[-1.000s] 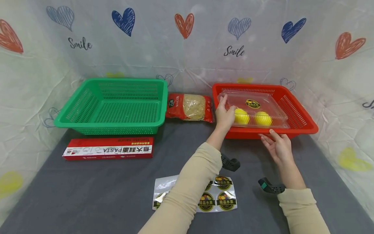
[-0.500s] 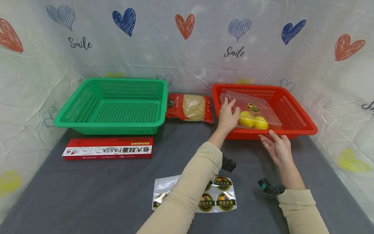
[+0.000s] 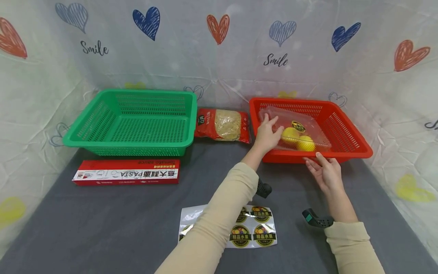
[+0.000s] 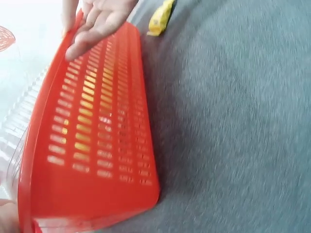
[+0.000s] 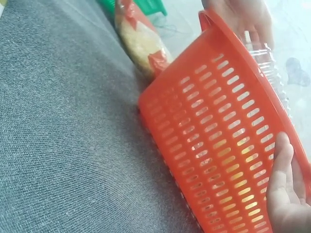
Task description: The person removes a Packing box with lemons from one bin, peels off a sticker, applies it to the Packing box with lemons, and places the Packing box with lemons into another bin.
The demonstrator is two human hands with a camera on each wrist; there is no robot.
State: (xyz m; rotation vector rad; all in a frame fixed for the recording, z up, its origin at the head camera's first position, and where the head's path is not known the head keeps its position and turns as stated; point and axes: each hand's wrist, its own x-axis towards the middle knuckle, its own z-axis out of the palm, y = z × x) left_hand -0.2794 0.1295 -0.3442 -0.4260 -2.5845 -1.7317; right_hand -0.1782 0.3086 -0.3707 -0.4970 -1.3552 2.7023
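Note:
A clear plastic box (image 3: 318, 133) with two yellow balls (image 3: 290, 135) and a round black-and-gold sticker (image 3: 298, 126) sits tilted inside the red basket (image 3: 349, 150). My left hand (image 3: 268, 133) is at the box's left end, its fingers spread; whether they touch the plastic cannot be told. My right hand (image 3: 326, 173) holds the basket's front rim, thumb at the top and the other fingers below it on the outside. The right wrist view shows this hand (image 5: 286, 194) against the slotted wall, and the left hand (image 5: 248, 17) beyond the rim.
Left of the red basket lies a red food bag (image 3: 226, 125), then a green basket (image 3: 147, 150). A red-and-white pasta box (image 3: 126, 173) lies before the green basket. A sticker sheet (image 3: 253, 228) is partly under the left sleeve (image 3: 212, 224).
The clear box has turned and its near right end has dropped into the red basket, its balls shifting. My left fingers have spread apart at it. The right hand stays at the rim.

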